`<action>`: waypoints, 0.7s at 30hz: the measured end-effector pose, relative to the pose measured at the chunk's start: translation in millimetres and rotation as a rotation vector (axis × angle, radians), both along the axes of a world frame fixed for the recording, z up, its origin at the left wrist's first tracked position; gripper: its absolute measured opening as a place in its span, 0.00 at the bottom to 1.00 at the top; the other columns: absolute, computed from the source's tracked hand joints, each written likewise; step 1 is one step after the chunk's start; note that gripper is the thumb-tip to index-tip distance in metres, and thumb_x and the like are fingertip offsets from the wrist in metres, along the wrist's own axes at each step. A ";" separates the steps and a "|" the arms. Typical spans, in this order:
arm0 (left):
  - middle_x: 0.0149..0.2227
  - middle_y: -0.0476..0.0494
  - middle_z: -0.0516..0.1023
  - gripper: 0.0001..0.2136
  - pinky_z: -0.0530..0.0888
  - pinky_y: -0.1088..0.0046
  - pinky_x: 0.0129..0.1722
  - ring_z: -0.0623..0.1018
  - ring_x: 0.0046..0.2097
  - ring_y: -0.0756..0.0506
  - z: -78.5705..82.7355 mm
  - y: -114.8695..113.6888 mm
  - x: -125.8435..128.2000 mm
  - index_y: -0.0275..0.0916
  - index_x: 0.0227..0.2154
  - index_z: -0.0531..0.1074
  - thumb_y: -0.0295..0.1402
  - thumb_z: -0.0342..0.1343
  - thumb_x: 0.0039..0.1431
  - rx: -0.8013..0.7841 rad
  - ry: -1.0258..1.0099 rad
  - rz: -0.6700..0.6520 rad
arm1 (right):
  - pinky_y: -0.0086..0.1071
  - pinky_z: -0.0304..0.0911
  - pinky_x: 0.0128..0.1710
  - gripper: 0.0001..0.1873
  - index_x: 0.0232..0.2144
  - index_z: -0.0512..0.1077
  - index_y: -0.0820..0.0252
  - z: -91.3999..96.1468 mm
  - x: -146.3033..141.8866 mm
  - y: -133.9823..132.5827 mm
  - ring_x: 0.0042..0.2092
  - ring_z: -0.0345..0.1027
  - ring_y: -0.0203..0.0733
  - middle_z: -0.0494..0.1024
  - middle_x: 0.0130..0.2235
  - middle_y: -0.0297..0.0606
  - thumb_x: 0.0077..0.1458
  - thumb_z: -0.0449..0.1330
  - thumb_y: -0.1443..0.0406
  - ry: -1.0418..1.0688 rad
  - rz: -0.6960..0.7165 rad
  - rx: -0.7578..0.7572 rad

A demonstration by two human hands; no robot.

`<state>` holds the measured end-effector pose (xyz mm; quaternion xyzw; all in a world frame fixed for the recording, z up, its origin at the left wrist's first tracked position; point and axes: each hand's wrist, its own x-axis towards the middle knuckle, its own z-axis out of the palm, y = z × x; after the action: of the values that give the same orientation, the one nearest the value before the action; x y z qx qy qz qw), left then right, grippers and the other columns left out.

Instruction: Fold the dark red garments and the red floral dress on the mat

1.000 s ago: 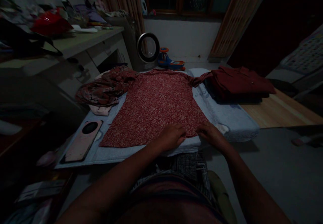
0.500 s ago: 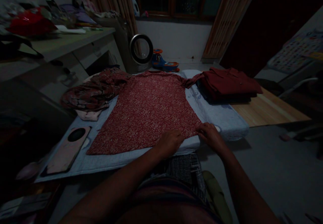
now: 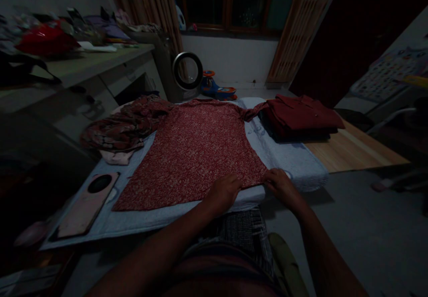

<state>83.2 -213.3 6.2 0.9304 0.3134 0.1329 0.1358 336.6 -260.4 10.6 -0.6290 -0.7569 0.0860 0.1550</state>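
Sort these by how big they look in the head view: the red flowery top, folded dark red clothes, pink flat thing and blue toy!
Red flowery top
Folded dark red clothes
Pink flat thing
Blue toy
The toy is farthest away, so its real size is unsure.

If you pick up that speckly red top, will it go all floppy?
Probably, yes: the red top's sleeve is crumpled like soft cloth. It's likely light too, since it lies in a thin, flat layer. Pushed, it would probably wrinkle rather than roll, because it's spread out.
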 end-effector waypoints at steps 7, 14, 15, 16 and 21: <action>0.43 0.43 0.76 0.06 0.72 0.67 0.45 0.74 0.45 0.44 14.2 5.4 -1.0 0.40 0.40 0.73 0.32 0.52 0.65 -0.058 0.059 -0.055 | 0.36 0.59 0.44 0.10 0.35 0.76 0.59 26.9 -1.1 6.2 0.41 0.67 0.44 0.76 0.38 0.40 0.62 0.54 0.66 -0.055 0.019 -0.130; 0.63 0.40 0.65 0.17 0.57 0.54 0.64 0.62 0.65 0.39 16.7 51.3 -22.8 0.42 0.56 0.68 0.39 0.50 0.67 0.111 0.070 0.099 | 0.38 0.58 0.57 0.21 0.56 0.68 0.63 22.1 -47.0 59.9 0.58 0.64 0.46 0.72 0.58 0.48 0.64 0.48 0.67 0.002 0.058 0.055; 0.66 0.40 0.62 0.20 0.55 0.52 0.66 0.58 0.67 0.38 11.3 56.6 -25.8 0.42 0.59 0.65 0.42 0.49 0.67 0.113 0.098 0.112 | 0.41 0.53 0.62 0.24 0.60 0.64 0.64 14.2 -54.3 64.9 0.64 0.58 0.48 0.66 0.63 0.48 0.64 0.50 0.65 -0.039 0.068 0.089; 0.68 0.40 0.59 0.23 0.54 0.52 0.66 0.56 0.69 0.38 5.3 60.5 -28.3 0.43 0.62 0.62 0.44 0.48 0.67 0.108 0.128 0.116 | 0.45 0.48 0.65 0.26 0.63 0.61 0.63 5.9 -60.0 68.1 0.67 0.52 0.50 0.62 0.66 0.48 0.64 0.50 0.63 -0.086 0.070 0.100; 0.70 0.42 0.55 0.27 0.53 0.52 0.66 0.54 0.70 0.38 -13.0 64.3 -34.8 0.44 0.66 0.56 0.48 0.44 0.68 0.076 0.183 0.120 | 0.52 0.45 0.65 0.28 0.65 0.60 0.59 -15.7 -55.9 70.2 0.69 0.46 0.53 0.57 0.69 0.45 0.67 0.47 0.55 -0.201 -0.013 0.049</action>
<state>48.4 -148.9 -6.8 0.9227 0.3743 0.0670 0.0630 280.7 -190.1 -5.1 -0.6352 -0.7666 0.0028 0.0941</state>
